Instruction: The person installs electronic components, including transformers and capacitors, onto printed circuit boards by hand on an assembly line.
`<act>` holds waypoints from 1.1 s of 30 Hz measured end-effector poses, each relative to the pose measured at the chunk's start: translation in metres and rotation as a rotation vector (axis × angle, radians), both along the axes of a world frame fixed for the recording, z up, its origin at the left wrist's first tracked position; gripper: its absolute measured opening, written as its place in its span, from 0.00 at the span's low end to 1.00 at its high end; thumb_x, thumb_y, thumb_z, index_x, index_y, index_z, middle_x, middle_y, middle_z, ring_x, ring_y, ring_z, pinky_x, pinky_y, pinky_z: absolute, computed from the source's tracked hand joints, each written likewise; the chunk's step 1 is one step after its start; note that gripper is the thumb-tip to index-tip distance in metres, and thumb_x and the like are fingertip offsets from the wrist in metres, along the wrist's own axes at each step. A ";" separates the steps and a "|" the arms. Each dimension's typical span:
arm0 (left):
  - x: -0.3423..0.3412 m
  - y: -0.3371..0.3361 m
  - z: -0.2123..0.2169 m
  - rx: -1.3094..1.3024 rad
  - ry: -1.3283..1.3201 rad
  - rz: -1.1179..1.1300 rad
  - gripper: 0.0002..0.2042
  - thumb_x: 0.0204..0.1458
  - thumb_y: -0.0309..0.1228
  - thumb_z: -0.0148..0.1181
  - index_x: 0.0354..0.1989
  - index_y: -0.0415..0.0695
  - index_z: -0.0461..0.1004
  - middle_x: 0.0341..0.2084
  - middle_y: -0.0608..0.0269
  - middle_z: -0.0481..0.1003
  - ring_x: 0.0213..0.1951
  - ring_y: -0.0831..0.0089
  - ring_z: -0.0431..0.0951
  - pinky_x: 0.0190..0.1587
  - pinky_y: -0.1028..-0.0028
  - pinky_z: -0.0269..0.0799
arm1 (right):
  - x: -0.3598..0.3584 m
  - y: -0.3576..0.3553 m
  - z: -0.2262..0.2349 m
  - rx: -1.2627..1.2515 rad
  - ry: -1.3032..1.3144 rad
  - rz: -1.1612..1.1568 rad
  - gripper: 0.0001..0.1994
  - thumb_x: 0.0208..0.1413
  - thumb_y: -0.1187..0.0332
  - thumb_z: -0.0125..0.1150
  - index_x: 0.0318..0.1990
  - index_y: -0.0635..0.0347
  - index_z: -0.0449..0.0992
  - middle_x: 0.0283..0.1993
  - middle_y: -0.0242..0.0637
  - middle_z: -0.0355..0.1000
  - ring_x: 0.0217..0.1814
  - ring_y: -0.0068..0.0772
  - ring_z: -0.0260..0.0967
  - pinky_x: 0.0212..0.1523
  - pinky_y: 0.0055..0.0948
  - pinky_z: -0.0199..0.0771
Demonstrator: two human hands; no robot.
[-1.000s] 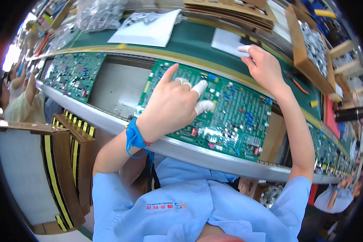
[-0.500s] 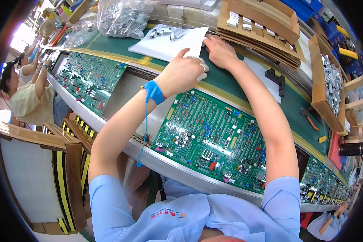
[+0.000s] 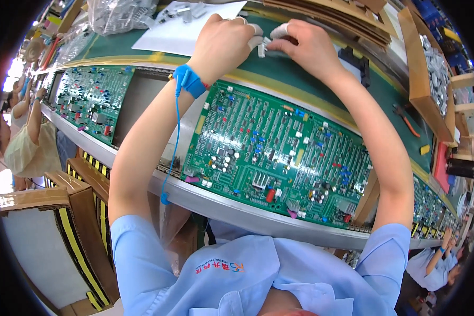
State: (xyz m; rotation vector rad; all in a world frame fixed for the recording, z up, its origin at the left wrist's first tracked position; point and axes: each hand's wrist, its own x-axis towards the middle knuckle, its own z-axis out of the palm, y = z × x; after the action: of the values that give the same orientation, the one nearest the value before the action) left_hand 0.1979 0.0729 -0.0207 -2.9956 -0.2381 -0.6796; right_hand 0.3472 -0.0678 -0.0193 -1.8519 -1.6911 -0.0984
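My left hand (image 3: 225,46), with pale finger covers and a blue wrist strap (image 3: 188,81), is closed at the fingertips around a small white-and-silver part (image 3: 262,49). Facing it, my right hand (image 3: 312,51) pinches at the same spot, thumb and covered index finger touching the part's other side. The part's exact shape is too small to make out. Both hands are above the green mat (image 3: 210,71), beyond a large green circuit board (image 3: 268,158) full of components. Left of my left hand, a white sheet (image 3: 168,39) carries several loose silver parts (image 3: 187,13).
More circuit boards (image 3: 92,102) lie along the metal-edged line (image 3: 221,203). A clear bag of parts (image 3: 118,16) is at the far left. At right are a cardboard box of silver parts (image 3: 418,79), orange-handled pliers (image 3: 408,122) and a black block (image 3: 355,63). Other people sit farther off.
My right hand has come away from the sheet's edge and now meets my left hand fingertip to fingertip, a small part between them. The view has shifted, and the boards appear farther left.
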 end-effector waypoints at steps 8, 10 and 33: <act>0.008 -0.031 0.011 -0.155 0.167 0.183 0.10 0.46 0.33 0.59 0.27 0.38 0.79 0.27 0.50 0.78 0.32 0.54 0.79 0.37 0.57 0.72 | -0.025 -0.050 0.026 -0.136 -0.004 -0.028 0.11 0.49 0.68 0.64 0.37 0.64 0.76 0.44 0.46 0.73 0.44 0.42 0.72 0.42 0.34 0.71; 0.006 -0.035 0.010 -0.142 0.162 0.118 0.10 0.47 0.34 0.60 0.28 0.38 0.78 0.26 0.48 0.78 0.32 0.53 0.79 0.37 0.59 0.73 | -0.027 -0.066 0.023 -0.117 -0.016 -0.048 0.06 0.47 0.71 0.63 0.32 0.63 0.76 0.41 0.47 0.74 0.42 0.46 0.72 0.41 0.38 0.70; -0.140 -0.042 0.035 -0.897 -0.082 0.142 0.13 0.56 0.31 0.60 0.47 0.38 0.77 0.28 0.63 0.80 0.25 0.83 0.74 0.31 0.82 0.70 | -0.071 -0.043 0.007 0.038 -0.138 0.139 0.05 0.51 0.75 0.57 0.35 0.57 0.77 0.31 0.37 0.70 0.34 0.44 0.72 0.32 0.39 0.72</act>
State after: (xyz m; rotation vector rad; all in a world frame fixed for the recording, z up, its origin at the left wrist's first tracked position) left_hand 0.0584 0.0310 0.0140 -3.7013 -0.9886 -0.8529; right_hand 0.2763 -0.1108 -0.0123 -1.7289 -1.8944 -0.2036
